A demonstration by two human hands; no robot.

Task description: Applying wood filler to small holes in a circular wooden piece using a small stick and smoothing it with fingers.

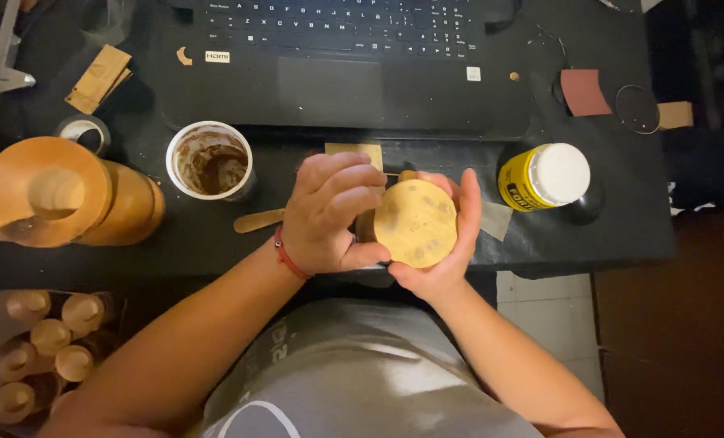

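At frame centre, the right hand (447,243) cups a round pale wooden disc (415,223) over the black table (589,235) near its front edge; the left hand (329,212) pinches its rim. A white stained cup (210,160) and a yellow white-capped jar (544,176) flank them, leaving open room between.

A black table (589,235) fills most of the view. The room is dim, and soft light falls on the middle of the table. To the right, low down, is a pale tiled floor (544,312). Beside it stands something dark brown (674,324).
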